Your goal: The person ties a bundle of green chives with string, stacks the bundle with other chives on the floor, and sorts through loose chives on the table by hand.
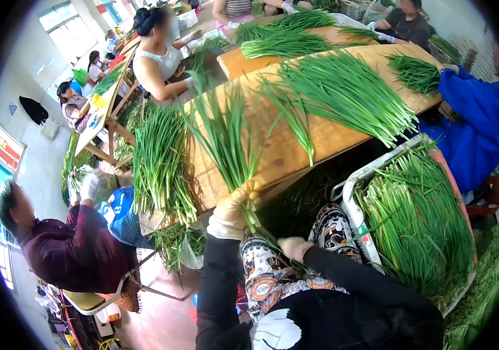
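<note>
My left hand (235,207), in a pale glove, is wrapped round a bunch of garlic chives (226,143) near its stem ends. The leaves fan up and away over the table edge, and the pale stems point down toward my lap. Lower and to the right, my gloved right hand (295,248) is closed above my patterned trousers. A thin green strand runs close to its fingers; whether they pinch it is hidden. Beyond the held bunch, a few loose chives (299,125) lie beside a large spread pile of chives (348,96).
A thick heap of chives (162,157) covers the left end of the wooden table (208,175). To my right stands a white crate (351,201) full of chives. A person in dark red (80,251) sits at left; another in blue sleeves (477,111) works at right.
</note>
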`<state>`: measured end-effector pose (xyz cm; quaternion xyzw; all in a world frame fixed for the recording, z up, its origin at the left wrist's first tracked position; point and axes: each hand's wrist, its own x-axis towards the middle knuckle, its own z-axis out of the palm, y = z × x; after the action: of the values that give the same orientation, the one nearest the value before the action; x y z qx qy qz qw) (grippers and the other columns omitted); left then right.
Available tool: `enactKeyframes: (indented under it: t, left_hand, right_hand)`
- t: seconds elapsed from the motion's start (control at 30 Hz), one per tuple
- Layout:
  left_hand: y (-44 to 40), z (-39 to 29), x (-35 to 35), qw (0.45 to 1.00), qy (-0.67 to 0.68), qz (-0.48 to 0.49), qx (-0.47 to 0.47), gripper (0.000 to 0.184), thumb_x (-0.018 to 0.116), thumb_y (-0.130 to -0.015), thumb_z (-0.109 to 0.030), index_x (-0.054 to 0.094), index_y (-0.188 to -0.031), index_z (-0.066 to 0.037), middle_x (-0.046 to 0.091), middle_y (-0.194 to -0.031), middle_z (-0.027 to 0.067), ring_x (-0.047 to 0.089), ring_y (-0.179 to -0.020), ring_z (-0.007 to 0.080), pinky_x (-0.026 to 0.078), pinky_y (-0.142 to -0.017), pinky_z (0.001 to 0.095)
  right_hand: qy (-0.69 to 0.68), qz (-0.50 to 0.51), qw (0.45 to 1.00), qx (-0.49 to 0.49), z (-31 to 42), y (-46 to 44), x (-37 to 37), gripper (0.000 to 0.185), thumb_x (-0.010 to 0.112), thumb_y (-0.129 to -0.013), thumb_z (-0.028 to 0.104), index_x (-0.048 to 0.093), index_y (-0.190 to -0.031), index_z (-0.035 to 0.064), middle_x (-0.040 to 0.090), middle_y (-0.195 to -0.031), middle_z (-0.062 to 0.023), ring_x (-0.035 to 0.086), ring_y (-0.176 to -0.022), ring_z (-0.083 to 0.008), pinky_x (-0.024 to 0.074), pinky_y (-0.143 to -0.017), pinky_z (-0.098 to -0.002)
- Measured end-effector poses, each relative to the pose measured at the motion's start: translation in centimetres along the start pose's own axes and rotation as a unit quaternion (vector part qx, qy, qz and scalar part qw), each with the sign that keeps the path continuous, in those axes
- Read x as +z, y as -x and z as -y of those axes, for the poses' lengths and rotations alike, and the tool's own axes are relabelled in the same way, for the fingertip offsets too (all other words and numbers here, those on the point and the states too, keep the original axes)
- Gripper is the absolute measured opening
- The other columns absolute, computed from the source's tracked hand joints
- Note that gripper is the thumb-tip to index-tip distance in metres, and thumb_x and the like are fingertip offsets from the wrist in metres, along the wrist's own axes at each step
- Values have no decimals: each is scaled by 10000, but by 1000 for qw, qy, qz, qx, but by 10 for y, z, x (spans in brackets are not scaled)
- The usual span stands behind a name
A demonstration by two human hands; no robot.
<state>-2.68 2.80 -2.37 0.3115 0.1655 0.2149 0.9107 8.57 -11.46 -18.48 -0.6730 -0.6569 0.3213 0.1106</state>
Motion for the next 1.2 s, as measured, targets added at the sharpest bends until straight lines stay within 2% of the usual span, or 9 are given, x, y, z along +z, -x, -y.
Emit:
enactKeyframes:
  t: [0.23,0.3,0.37,0.6,0.7,0.8,0.83,0.93,1.2]
  left_hand:
    - [1,-15,25,1000,-12,2,28,527,620,-767,-226,408,-1176,28,519,-804,20,495,-693,107,427,-639,211]
    - [-5,4,21,998,45,-41,-4,405,574,-786,-90,420,-1146,18,578,-988,93,573,-737,146,509,-642,279]
    - [-19,33,-1,995,64,-58,-60,383,554,-794,-65,430,-1144,27,579,-982,82,571,-731,151,505,-659,275]
    - [-35,63,-9,990,81,-59,-98,389,588,-794,-138,466,-1139,-6,588,-961,55,574,-734,111,497,-660,246]
    - [-31,69,14,992,3,-103,-68,434,607,-781,-182,452,-1146,-4,584,-1021,114,576,-829,176,497,-721,303]
    - [-26,78,3,996,-3,-73,-43,418,625,-764,-112,455,-1124,16,596,-881,84,582,-775,182,490,-683,314]
    - [-21,75,9,995,10,-77,-56,401,624,-762,-92,461,-1112,16,593,-849,72,585,-746,177,490,-666,313]
    - [-14,90,27,986,-64,-147,-54,367,630,-736,-47,463,-1061,-10,582,-769,62,571,-662,159,486,-607,298]
    - [-22,152,54,934,-299,-93,175,483,590,-771,-61,329,-1177,-74,512,-1010,73,511,-891,153,446,-756,270]
  right_hand:
    - [217,28,966,-141,-55,-27,-31,448,459,-813,379,506,-1044,-1,580,-966,-203,595,-803,-264,480,-649,-333]
    - [-528,-129,825,156,-33,6,-118,621,387,-793,598,605,-832,17,637,-786,-117,597,-610,-142,464,-521,-250]
    - [-620,-161,760,112,-16,23,-178,656,363,-793,620,606,-807,10,644,-747,-97,523,-459,-79,380,-409,-162]
    - [-508,-230,828,55,10,16,-161,215,501,-851,225,540,-750,39,575,-662,-35,532,-477,-94,402,-437,-201]
    - [111,-322,931,-131,30,36,-133,306,444,-854,306,528,-691,62,526,-576,-84,554,-499,-217,446,-497,-323]
    - [-252,9,968,12,46,66,-165,355,455,-862,349,561,-767,23,560,-630,-35,517,-463,-156,422,-470,-273]
    - [-637,88,766,-24,-10,48,-134,448,479,-847,404,557,-959,-23,598,-787,-40,558,-605,-108,437,-552,-215]
    - [-328,-281,902,-6,-1,41,-142,578,582,-784,389,444,-1123,-58,596,-871,-163,566,-894,-204,434,-774,-257]
    - [-314,-290,904,5,45,14,-173,529,600,-709,182,383,-1181,78,589,-876,-168,580,-765,-320,462,-694,-367]
